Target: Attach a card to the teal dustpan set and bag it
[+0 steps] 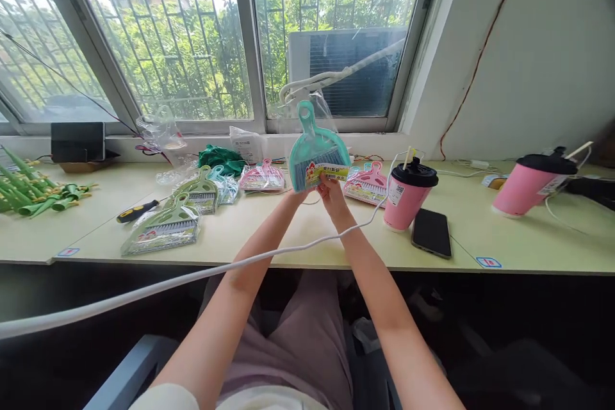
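Observation:
A teal mini dustpan and brush set (317,144) in a clear plastic bag stands upright before me, handle up, above the table. My right hand (330,191) grips its lower edge, thumb over the yellow label. My left hand (305,195) is closed on the bottom edge from below, its fingers mostly hidden behind the set. Just beyond lie pink bagged dustpan sets, one on the left (262,177) and another on the right (368,184). Green sets (168,225) and a light blue set (225,186) lie to the left.
A white cable (192,275) crosses in front of my forearms. Pink cups with black lids stand at right, one nearer (408,198), one farther (531,186). A phone (432,232) lies near the table edge. A screwdriver (137,211) and green stalks (43,189) are at left.

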Motion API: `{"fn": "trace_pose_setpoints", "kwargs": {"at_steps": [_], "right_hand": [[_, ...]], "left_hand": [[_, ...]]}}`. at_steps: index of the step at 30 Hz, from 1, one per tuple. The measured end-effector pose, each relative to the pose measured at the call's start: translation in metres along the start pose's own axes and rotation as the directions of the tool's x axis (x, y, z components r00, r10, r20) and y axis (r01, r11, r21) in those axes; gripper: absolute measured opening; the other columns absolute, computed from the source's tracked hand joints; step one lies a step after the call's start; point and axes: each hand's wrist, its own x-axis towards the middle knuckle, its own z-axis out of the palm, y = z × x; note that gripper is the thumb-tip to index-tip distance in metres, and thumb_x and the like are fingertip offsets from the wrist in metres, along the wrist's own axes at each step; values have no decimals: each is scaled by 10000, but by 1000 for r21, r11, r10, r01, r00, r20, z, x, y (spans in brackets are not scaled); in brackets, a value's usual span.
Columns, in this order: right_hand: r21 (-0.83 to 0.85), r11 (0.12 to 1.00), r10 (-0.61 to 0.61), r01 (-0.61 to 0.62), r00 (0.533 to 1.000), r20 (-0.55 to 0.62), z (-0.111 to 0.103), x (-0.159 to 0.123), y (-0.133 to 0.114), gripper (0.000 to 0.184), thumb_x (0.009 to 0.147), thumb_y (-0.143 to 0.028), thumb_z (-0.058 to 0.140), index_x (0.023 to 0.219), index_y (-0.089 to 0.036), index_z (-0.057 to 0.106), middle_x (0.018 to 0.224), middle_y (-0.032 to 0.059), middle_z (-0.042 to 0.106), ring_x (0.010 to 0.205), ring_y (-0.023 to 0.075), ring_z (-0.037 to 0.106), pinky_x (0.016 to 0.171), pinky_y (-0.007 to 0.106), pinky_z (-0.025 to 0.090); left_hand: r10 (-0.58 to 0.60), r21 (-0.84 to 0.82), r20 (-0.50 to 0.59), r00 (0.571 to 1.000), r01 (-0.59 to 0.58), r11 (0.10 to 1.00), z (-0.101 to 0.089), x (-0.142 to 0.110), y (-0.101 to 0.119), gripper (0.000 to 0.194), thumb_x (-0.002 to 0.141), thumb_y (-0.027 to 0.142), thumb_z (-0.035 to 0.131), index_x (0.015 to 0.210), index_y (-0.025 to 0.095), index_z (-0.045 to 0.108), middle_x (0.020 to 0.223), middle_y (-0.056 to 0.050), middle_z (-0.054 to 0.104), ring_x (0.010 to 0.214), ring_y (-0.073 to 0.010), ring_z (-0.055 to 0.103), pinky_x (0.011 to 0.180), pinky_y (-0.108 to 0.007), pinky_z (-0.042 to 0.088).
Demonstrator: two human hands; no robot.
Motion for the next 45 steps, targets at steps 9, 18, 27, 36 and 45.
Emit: {"fn": "trace_pose_setpoints", "kwargs": {"at_steps": [9, 18, 27, 36, 45], "right_hand": [[-68, 995, 40, -67, 940, -340, -16, 5, 8, 330, 748, -454, 684, 1015, -266, 637, 1050, 32, 738, 912, 141, 693, 717, 234, 528], [-98, 983, 132, -157, 966, -223, -18, 11, 4, 376, 794, -546, 581, 1035, -264, 636, 989, 32, 738, 909, 161, 694, 726, 240, 523], [-193, 981, -76, 21, 956, -284, -22, 6, 4, 603, 775, -756, 459, 1108, -284, 633, 998, 55, 733, 923, 175, 687, 668, 260, 508], [-56, 998, -4, -33, 832, -555, -28, 11, 2, 485, 827, -634, 548, 1139, -271, 624, 1019, 23, 731, 655, 105, 573, 497, 226, 389], [-242, 970, -152, 36, 863, -482, -41, 18, 7, 538, 835, -746, 441, 1054, -289, 623, 835, 0, 707, 462, 95, 377, 406, 254, 269]], "left_hand": [[-91, -203, -56, 994, 78, 976, -12, -16, 7, 684, 750, 628, 714, 1281, 255, 498, 1271, -113, 656, 1197, -293, 624, 1005, -469, 502], [8, -31, -218, 976, -15, 999, -15, -28, -2, 474, 663, 383, 784, 1041, 226, 543, 965, -43, 720, 942, -254, 687, 838, -393, 543], [129, 268, -176, 976, -78, 960, 3, -43, 4, 266, 799, 400, 695, 998, 229, 658, 1015, -69, 745, 1025, -294, 656, 892, -414, 496], [198, 533, -225, 954, -50, 845, 8, -55, 0, 418, 992, 410, 392, 673, 220, 586, 719, -59, 657, 788, -248, 609, 884, -426, 433], [327, 730, -89, 941, -162, 664, 9, -59, 1, 314, 948, 236, 447, 644, 230, 523, 646, -29, 586, 676, -205, 542, 994, -441, 388]]}}
